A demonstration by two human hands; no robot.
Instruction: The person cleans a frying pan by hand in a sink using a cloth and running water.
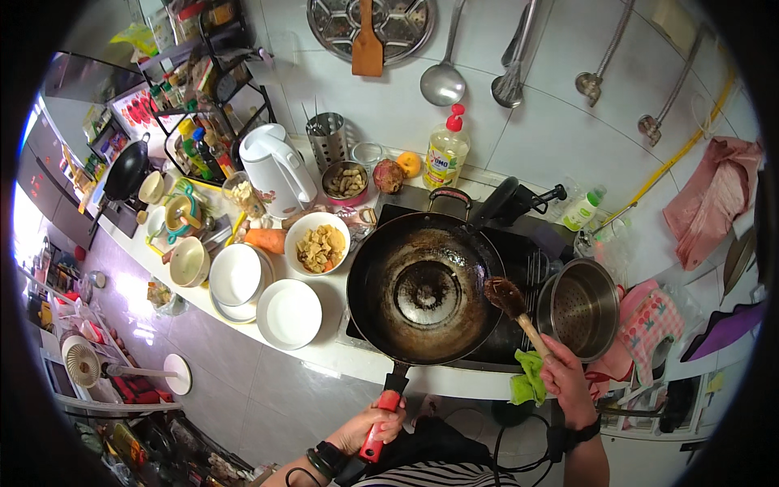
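Observation:
My left hand (369, 426) grips the red handle (380, 420) of a dark wok (377, 243). The wok's inside is stained brown and black, with a worn, shiny ring at the centre. In my right hand (565, 372) is a brush (506, 296) with brown bristles and a wooden handle. Its bristle head is over the wok's right rim; whether it touches the rim I cannot tell. A steel pot with a perforated bottom (578, 316) stands just beyond my right hand. A green cloth (528, 377) hangs at the counter edge beside that hand.
Left of the wok are white bowls (289, 315), a bowl of chopped food (317, 243), a carrot (266, 240) and a white electric kettle (279, 170). Behind it stand a dish soap bottle (446, 152) and a bowl of peanuts (345, 182). A ladle (442, 84) hangs on the wall.

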